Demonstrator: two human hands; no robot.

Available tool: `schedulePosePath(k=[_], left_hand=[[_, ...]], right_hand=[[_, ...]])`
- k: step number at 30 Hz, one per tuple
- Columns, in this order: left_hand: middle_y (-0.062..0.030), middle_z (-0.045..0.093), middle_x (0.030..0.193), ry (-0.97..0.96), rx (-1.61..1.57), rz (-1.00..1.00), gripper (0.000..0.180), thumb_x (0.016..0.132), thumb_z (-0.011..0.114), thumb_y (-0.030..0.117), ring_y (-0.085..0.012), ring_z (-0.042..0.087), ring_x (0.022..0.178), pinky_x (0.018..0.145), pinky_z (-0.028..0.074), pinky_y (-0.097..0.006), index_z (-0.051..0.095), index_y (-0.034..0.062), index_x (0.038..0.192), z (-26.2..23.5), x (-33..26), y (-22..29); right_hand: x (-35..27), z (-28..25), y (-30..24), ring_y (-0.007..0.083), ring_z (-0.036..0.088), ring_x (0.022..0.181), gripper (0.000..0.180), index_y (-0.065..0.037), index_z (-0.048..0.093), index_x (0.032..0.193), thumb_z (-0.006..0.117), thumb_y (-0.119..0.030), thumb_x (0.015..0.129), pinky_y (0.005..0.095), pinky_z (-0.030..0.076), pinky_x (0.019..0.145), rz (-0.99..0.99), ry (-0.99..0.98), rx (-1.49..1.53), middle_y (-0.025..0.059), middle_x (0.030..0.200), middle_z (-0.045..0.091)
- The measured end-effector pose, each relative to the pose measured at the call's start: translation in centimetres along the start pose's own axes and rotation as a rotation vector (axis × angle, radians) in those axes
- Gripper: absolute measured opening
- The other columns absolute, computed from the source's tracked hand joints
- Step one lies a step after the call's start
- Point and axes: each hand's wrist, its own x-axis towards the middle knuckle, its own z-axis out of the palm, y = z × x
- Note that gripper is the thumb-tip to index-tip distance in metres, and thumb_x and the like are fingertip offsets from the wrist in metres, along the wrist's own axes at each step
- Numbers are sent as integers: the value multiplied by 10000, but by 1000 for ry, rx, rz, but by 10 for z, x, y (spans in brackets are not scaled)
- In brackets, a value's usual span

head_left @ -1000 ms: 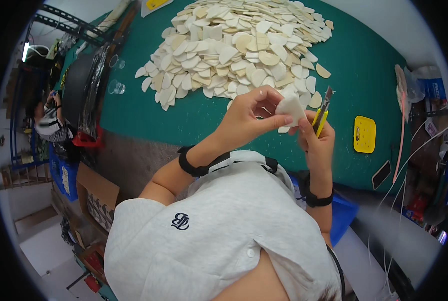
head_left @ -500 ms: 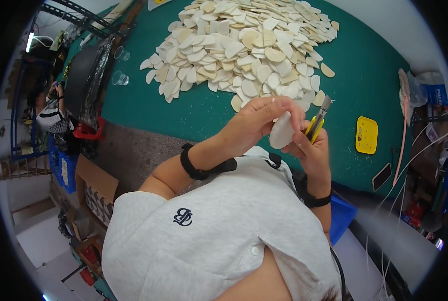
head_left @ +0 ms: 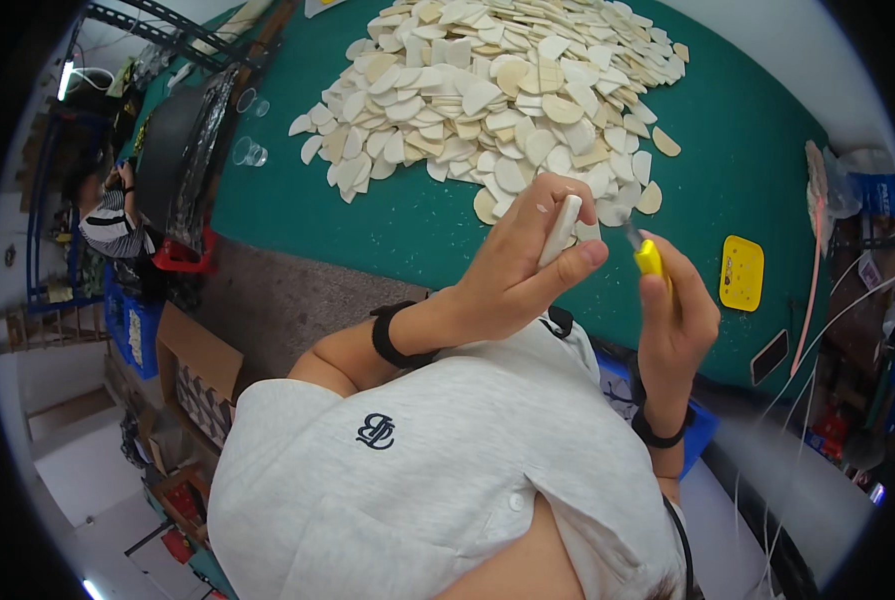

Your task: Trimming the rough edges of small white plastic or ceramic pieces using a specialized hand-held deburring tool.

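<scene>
My left hand (head_left: 512, 265) is closed on a white half-round pad (head_left: 559, 234), gripped between thumb and fingers with its thin edge turned up. Small white crumbs stick to the fingers. To the right, my right hand (head_left: 679, 315) is wrapped round a yellow utility knife (head_left: 648, 258). Its metal tip points up and left toward the pad, a short gap away from it. Beyond both hands, a large heap of white and cream half-round pads (head_left: 497, 110) covers the far part of the green table (head_left: 737, 150).
On the table's right lie a yellow tray (head_left: 741, 273) with small bits in it and a phone (head_left: 769, 356). Two clear plastic cups (head_left: 250, 152) are at the left. White cables (head_left: 817, 335) hang at the right edge. A person (head_left: 115, 215) sits far left, beyond an open cardboard box (head_left: 199, 350).
The pad has turned from flat-facing to edge-up in my left hand. My right hand has moved right, off the pad, and its knife has swung round to point at the pad.
</scene>
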Motion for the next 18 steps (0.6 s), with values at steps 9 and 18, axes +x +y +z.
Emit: schedulePosePath(k=[9, 18], left_hand=[[-63, 453, 863, -2, 36, -12, 309, 901, 587, 318, -189, 426, 813, 730, 361, -304, 466, 58, 1014, -3, 1, 0], [-59, 453, 816, 63, -23, -107, 266, 889, 614, 290, -185, 423, 762, 693, 352, -289, 496, 55, 926, 1, -2, -2]], right_hand=[[10, -6, -19, 177, 478, 493, 276, -28, 680, 1041, 707, -163, 802, 277, 368, 450, -224, -85, -303, 65, 621, 518], [9, -8, -18, 169, 450, 476, 297, -42, 686, 1045, 719, -177, 782, 281, 346, 437, -251, -95, -378, 47, 603, 492]])
